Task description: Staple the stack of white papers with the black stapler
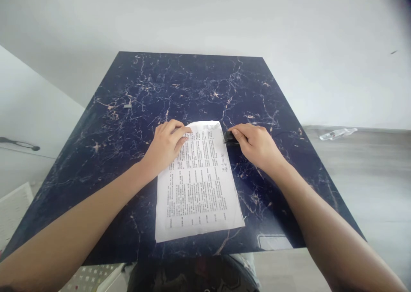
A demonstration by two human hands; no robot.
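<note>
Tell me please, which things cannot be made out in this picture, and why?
All in head view:
Text on the paper: too small and blurred to read.
Paper's upper left edge: partly covered by the left hand.
Black device: partly hidden by the right hand; full shape unclear.
Grey piece on the table: too small to identify.
Dark looped thing: cut off by the left picture edge.

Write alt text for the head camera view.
A person's bare left hand rests on white printed paper while the bare right hand grips a small black object at the paper's right edge. The paper lies on a dark blue, marble-patterned table, with a small grey bar farther back on the left.
</note>
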